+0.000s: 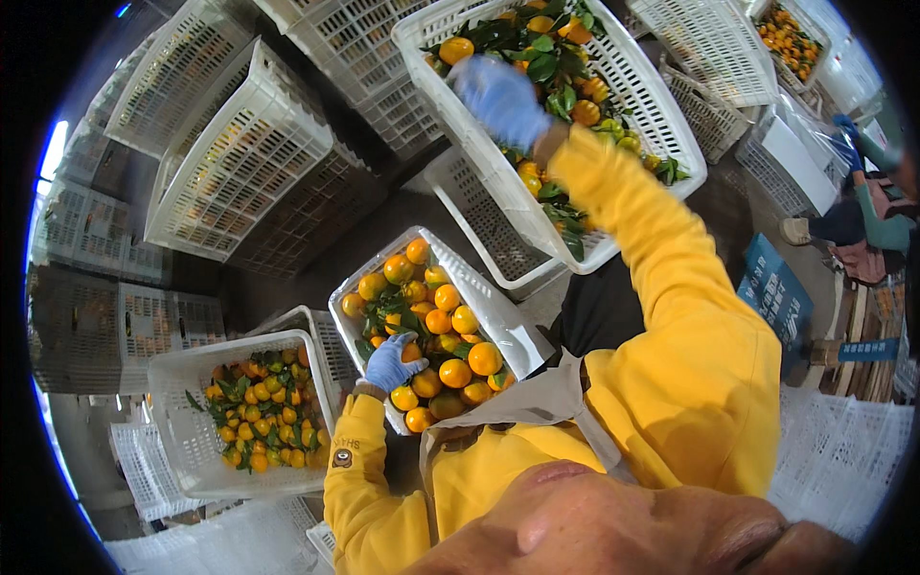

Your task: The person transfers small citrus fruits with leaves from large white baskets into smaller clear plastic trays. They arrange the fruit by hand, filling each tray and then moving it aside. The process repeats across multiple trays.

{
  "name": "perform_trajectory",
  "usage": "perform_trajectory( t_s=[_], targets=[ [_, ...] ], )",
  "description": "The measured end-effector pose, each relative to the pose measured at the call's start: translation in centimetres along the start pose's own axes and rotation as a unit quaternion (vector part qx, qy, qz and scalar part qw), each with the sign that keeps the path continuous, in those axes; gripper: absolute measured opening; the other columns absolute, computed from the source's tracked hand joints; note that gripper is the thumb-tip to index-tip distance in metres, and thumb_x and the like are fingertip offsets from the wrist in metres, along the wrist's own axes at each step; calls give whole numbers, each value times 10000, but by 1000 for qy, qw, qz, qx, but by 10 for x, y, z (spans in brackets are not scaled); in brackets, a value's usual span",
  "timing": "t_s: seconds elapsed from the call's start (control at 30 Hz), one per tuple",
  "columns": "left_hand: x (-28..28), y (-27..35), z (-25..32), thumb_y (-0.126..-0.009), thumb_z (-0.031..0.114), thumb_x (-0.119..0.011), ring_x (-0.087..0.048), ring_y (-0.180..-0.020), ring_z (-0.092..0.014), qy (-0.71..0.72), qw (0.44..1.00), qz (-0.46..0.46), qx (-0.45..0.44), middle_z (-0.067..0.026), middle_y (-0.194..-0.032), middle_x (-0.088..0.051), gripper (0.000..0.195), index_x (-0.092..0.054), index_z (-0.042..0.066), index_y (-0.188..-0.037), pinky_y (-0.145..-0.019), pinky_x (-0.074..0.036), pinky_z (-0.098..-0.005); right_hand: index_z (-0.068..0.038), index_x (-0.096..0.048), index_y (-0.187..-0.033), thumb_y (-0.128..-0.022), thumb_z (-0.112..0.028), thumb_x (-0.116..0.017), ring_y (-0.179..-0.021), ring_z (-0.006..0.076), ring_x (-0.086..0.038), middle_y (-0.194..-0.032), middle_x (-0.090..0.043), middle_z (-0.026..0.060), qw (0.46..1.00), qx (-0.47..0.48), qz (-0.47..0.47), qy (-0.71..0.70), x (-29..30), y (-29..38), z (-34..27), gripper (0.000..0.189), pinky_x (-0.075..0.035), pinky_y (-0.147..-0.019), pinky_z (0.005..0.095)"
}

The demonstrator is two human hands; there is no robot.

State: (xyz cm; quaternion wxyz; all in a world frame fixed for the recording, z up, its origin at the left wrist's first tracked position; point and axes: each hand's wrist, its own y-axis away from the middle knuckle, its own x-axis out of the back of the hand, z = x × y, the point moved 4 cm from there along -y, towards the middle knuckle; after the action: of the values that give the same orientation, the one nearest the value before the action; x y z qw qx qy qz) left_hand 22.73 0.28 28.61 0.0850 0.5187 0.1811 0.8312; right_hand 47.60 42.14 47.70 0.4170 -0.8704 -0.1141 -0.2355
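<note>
My left hand [394, 363], in a blue glove, has its fingers and thumb around an orange mandarin [411, 352] among the fruit at the near left of a lined box [343, 291]. Mandarins, some with green leaves, fill this box, and a white liner flap [496, 309] stands along its right side. Farther forward and to the right, my right hand [503, 100], also gloved in blue, is motion-blurred over a large white plastic crate [474, 162] of leafy mandarins. Its fingers cannot be made out, nor whether they hold anything.
Beneath the large crate sits another white crate [496, 259]. A crate of small leafy mandarins [241, 485] stands at the left. Stacked crates [237, 172] rise at the far left and front. On the right are a blue printed box [780, 295] and a co-worker [862, 208].
</note>
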Motion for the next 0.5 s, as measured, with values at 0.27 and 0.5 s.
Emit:
perform_trajectory(
  t_s=[0.27,0.5],
  targets=[
    [11,0,-13,-788,461,-857,-682,-1031,-389,70,991,101,-43,-169,-1119,-703,556,-697,96,-1175,-885,-558,-457,-38,-734,-1060,-983,-239,-479,-970,386,-725,-1083,-737,236,880,192,-162,403,-95,-126,118,334,-572,-824,526],
    [4,-10,-12,-837,669,-707,-666,-1124,-377,-46,993,-9,108,-207,-1220,-698,829,-658,-32,-1276,-976,-525,-449,-40,-732,-1105,-940,-355,-637,-882,366,-708,-1003,-735,188,999,-30,9,43,-43,-103,93,368,-565,-808,460]
  ],
)
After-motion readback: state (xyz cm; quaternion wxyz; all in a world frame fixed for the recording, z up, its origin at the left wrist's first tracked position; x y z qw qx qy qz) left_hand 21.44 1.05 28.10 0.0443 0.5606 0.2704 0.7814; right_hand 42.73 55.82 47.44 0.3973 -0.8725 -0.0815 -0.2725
